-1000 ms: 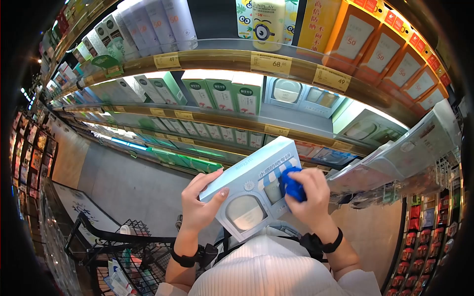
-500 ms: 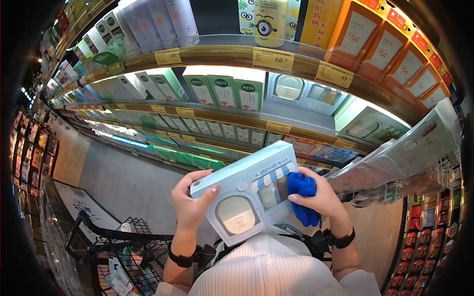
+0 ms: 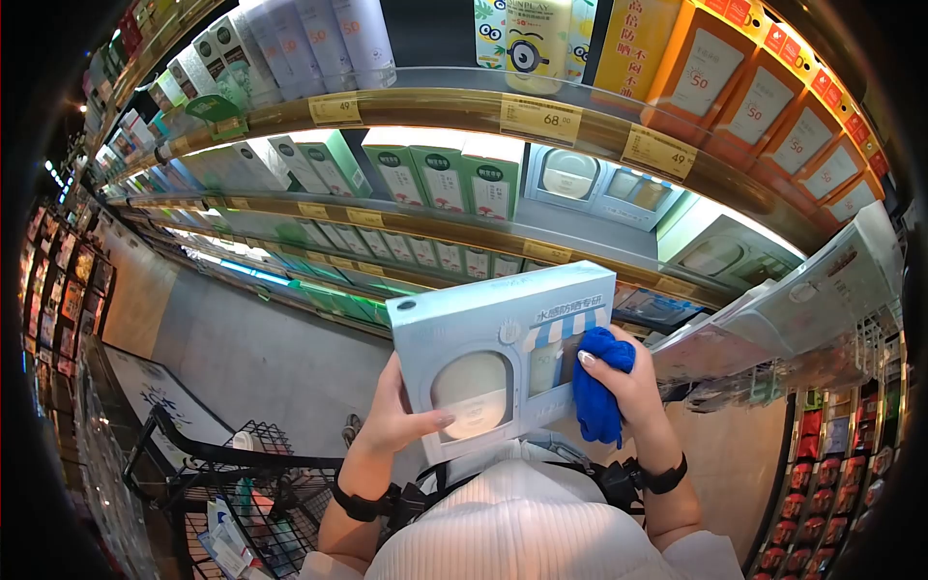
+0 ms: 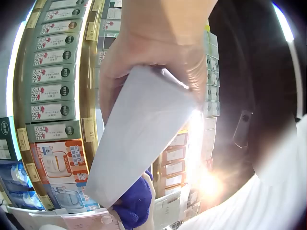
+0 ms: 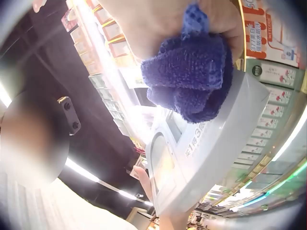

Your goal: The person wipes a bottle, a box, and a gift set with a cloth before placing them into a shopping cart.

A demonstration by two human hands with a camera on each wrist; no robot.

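A light blue sunscreen gift box (image 3: pixel 454 333) with clear windows and a striped awning print is held up in front of the shelves, its front facing the person. My left hand (image 3: pixel 390 420) grips its left end, the thumb lying on the front by the round window. Bunched in my right hand (image 3: pixel 643 387) is a blue terry cloth (image 3: pixel 601 396), the thumb pressing on it. The cloth overlaps the right part of the box front. In the right wrist view the folded cloth (image 5: pixel 192 76) lies close against the box (image 5: pixel 216 143).
Shelves ahead carry boxed skincare, with matching blue gift boxes (image 3: pixel 628 198) on the second level. Plastic-wrapped packs (image 3: pixel 773 309) stick out on the right. A black wire shopping cart (image 3: pixel 242 469) holding some items stands at lower left, over a grey floor (image 3: pixel 251 348).
The box has turned from a steep slant to nearly level and shifted right. My left hand has slid down its left end. The cloth has moved from the box's printed window toward its right edge.
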